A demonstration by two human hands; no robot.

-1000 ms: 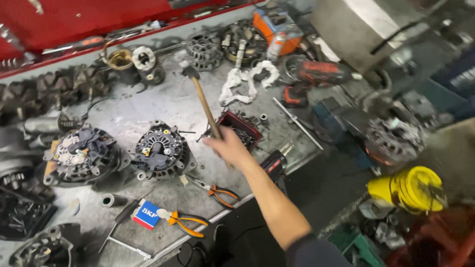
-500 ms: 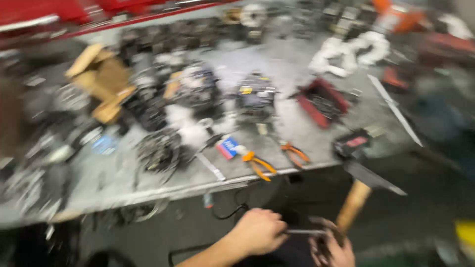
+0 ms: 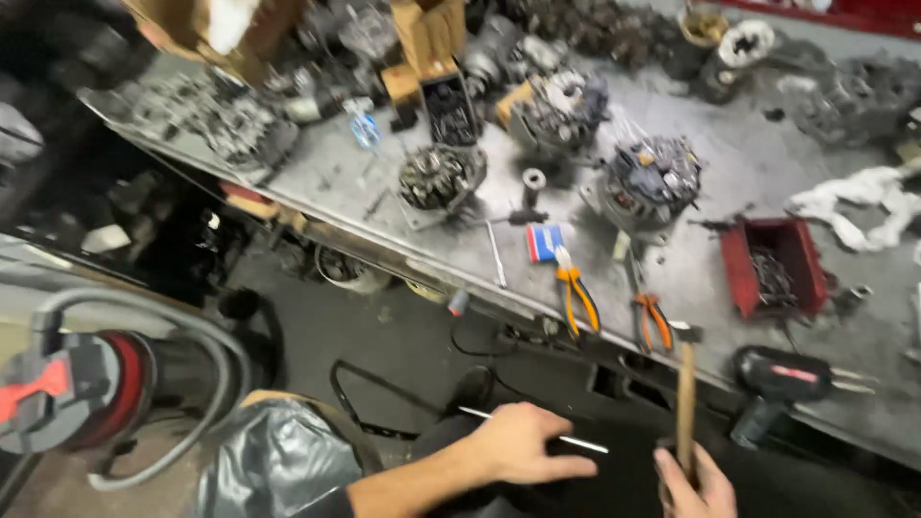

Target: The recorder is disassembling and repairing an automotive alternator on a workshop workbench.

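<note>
Right hand (image 3: 696, 484), at the bottom edge of the head view, is closed round the wooden handle of a hammer (image 3: 686, 384) held upright, its metal head level with the front lip of a grey workbench (image 3: 758, 163). Left hand (image 3: 523, 443) is curled over a thin metal rod (image 3: 576, 442) whose ends jut out either side of the fist. On the bench beyond lie orange-handled pliers (image 3: 576, 297), a red tray (image 3: 775, 267) and several alternators (image 3: 652, 182).
</note>
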